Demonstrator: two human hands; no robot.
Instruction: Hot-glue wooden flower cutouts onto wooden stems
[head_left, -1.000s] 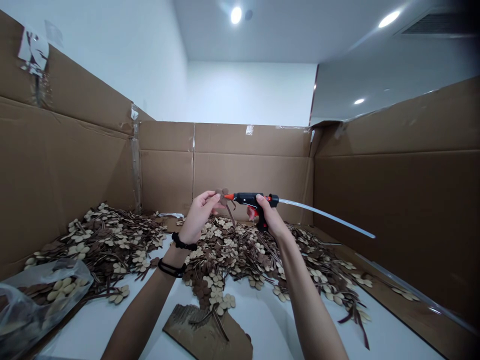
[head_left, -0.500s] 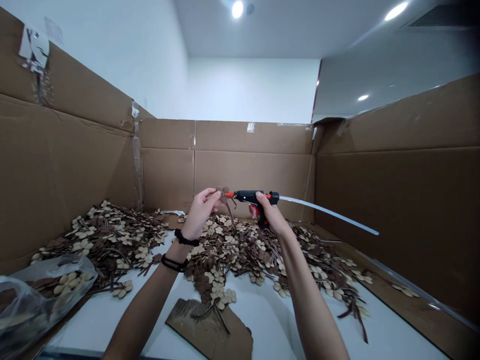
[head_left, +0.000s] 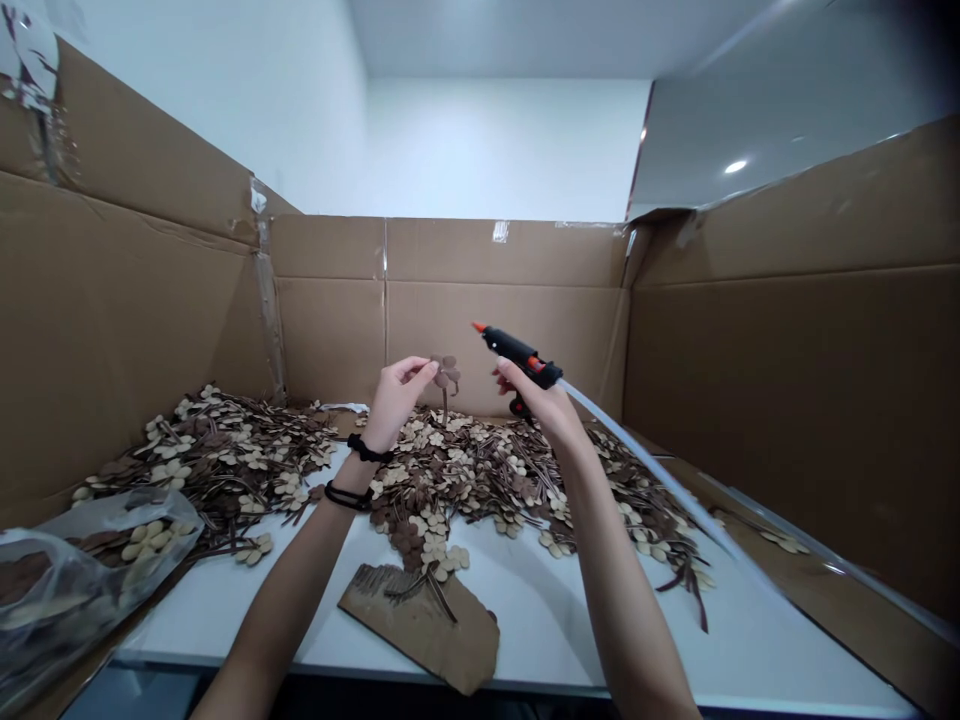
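Between the thumb and fingers of my left hand (head_left: 403, 395) is a brown flower with a stem (head_left: 447, 373), held upright above the pile. My right hand (head_left: 541, 402) grips a black and orange glue gun (head_left: 520, 354), its orange nozzle tilted up to the left and apart from the flower. A long translucent glue stick (head_left: 645, 455) trails from the gun's back end down to the right. Below both hands spreads a heap of brown and beige flowers (head_left: 487, 470) with thin stems.
A piece of cardboard (head_left: 450, 640) with stems on it lies near the white table's (head_left: 555, 620) front edge. At left is a clear plastic bag (head_left: 97, 590) holding more flowers. Tall cardboard walls (head_left: 450, 260) enclose the table at the back and sides.
The glue gun has come away from the flower; its nozzle has swung up and its glue stick tips down more steeply. The flower stays in my left hand, and the view has tilted down slightly.
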